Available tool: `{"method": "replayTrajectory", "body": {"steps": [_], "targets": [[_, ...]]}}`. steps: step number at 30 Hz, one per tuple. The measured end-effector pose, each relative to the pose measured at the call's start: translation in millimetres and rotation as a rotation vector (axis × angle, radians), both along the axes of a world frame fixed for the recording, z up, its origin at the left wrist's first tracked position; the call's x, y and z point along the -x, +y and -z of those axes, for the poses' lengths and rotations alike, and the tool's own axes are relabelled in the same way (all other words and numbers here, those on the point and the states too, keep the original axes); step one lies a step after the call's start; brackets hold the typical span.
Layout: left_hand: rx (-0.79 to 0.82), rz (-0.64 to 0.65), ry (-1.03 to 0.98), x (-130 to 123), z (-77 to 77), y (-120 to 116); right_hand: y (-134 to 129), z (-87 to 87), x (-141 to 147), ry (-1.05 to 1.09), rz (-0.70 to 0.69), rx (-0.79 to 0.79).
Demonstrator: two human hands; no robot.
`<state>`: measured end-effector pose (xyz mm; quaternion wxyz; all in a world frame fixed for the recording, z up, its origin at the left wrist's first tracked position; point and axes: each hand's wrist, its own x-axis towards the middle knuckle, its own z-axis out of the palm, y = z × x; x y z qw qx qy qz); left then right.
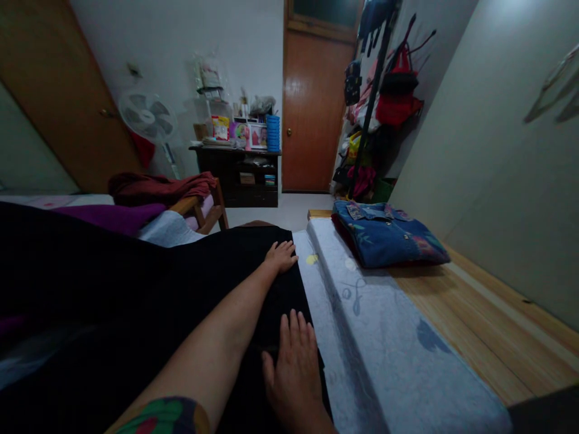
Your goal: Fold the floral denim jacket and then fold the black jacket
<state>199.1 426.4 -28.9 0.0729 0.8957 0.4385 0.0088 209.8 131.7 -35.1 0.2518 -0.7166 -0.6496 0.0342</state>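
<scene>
A large piece of black cloth (181, 301) is spread over the bed, its right edge lying along the pale patterned sheet. Stretched forward, my left hand (281, 256) rests flat on the cloth near its far right corner, fingers extended. Closer to me, my right hand (296, 367) lies palm down on the same cloth by its right edge, fingers straight and thumb out to the side. Neither hand grips anything. Whether the cloth is a garment I cannot tell.
A folded denim garment (389, 235) sits to the right, partly on the mattress (384, 337) and partly over wooden boards (488, 337). Purple cloth (113, 217) and a reddish cloth (163, 185) lie at left. Behind stand a fan (147, 114), a dark cabinet (212, 175) and a door (312, 108).
</scene>
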Motion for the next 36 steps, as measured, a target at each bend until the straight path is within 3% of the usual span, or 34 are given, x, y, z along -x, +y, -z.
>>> {"method": "replayTrajectory", "body": {"steps": [4, 8, 12, 17, 24, 30, 36], "targets": [[0.038, 0.028, 0.004, 12.6, -5.7, -13.4, 1.4, -7.0, -0.6, 0.003, -0.012, 0.073], [0.068, 0.050, 0.002, 51.8, -12.9, -47.0, 2.2, -14.1, -0.1, -0.012, -0.010, 0.126], [0.078, 0.021, -0.026, 108.4, -15.1, -97.4, 2.3, -17.8, 0.4, -0.038, -0.019, 0.115], [0.051, -0.121, -0.009, 175.8, -19.0, -172.7, 0.6, -19.8, 1.2, -0.085, -0.031, 0.069], [0.000, -0.268, 0.124, 250.1, -46.2, -258.0, -1.5, -19.6, 2.7, -0.155, -0.026, 0.058], [-0.347, -0.419, 0.237, 302.0, -72.4, -293.3, -2.9, -15.7, 3.3, -0.220, -0.029, 0.033], [-0.324, -0.681, 0.157, 320.4, -90.8, -299.2, -3.8, -17.1, 5.2, -0.229, -0.017, 0.033]]}}
